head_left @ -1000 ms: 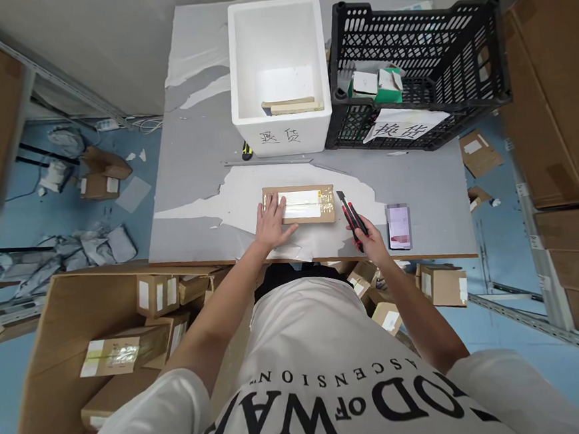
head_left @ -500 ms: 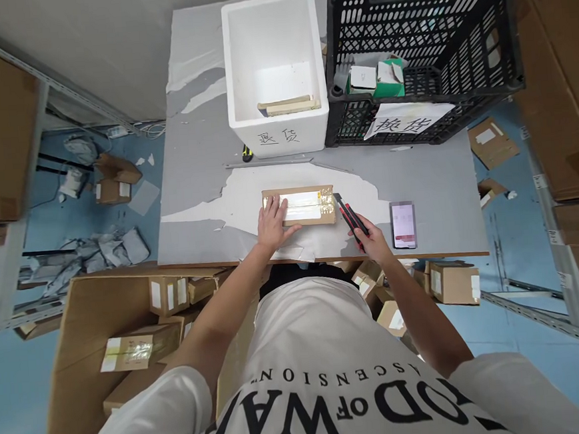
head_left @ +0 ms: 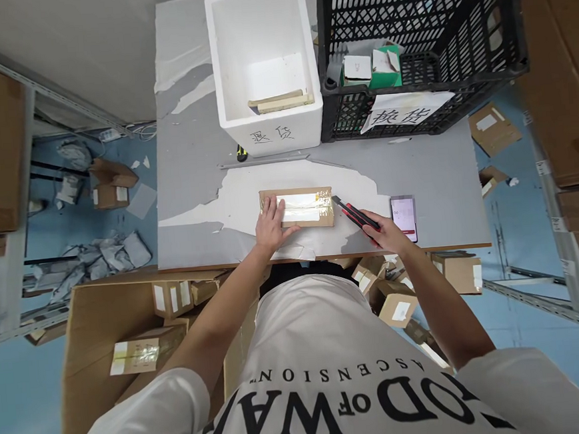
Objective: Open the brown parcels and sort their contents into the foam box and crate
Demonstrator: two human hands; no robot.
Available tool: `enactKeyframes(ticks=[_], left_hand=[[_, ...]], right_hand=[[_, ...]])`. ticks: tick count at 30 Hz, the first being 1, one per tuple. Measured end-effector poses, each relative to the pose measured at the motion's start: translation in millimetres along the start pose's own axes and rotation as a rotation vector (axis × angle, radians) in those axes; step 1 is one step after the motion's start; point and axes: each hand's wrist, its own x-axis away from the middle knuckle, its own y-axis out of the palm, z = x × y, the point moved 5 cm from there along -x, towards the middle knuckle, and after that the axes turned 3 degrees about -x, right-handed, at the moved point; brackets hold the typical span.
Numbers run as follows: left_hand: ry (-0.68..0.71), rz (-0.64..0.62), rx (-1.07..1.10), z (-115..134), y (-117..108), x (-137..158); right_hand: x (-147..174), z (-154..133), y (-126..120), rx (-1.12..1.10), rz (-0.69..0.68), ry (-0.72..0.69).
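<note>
Carton (head_left: 297, 210): it lay flat on the table (head_left: 439, 172), over a pale patch (head_left: 238, 197), nearer you than the white foam box (head_left: 285, 134).
Left hand (head_left: 271, 228): yours rested palm down on the carton's left end, fingers spread, grasping nothing.
Right hand (head_left: 385, 233): yours was wrapped around the box cutter (head_left: 358, 215), whose tip stood just beside the carton's right end; whether they touched, you couldn't tell.
Carton's feel: probably light and fairly stiff, its glossy tape (head_left: 325, 206) likely slippery; the long cardboard edges seemed your surest hold, away from the cutter's tip.
Out of sight: the carton's contents and underside, so you couldn't judge fragility; your left fingers covered part of the label (head_left: 302, 200), its print too small to read.
Phone (head_left: 404, 218): its screen was blurred.
</note>
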Motion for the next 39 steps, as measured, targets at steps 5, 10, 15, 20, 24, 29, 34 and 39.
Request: enactKeyframes(ticks=[5, 10, 15, 20, 24, 29, 34, 39], left_hand=[[-0.011, -0.014, 0.013, -2, 1, 0], [0.007, -0.003, 0.018, -4, 4, 2], [0.004, -0.006, -0.013, -6, 5, 1], [0.012, -0.018, -0.014, -5, 4, -1], [-0.004, -0.009, 0.039, -5, 2, -2], [0.001, 0.006, 0.063, -2, -2, -4], [0.021, -0.017, 0.104, 3, -8, -1], [-0.039, 0.136, 0.237, -17, -31, -4]], right_hand=[[6, 9, 5, 0.007, -0.021, 0.058], [12, 25, 15, -0.063, 0.016, 0.064], [27, 29, 30, -0.083, 0.011, 0.086], [32, 28, 38, -0.090, 0.013, 0.096], [29, 31, 29, -0.059, 0.026, 0.087], [42, 44, -3, -0.145, 0.145, 0.046], [36, 47, -10, -0.310, 0.373, -0.095], [4, 41, 47, -0.541, 0.472, -0.102]])
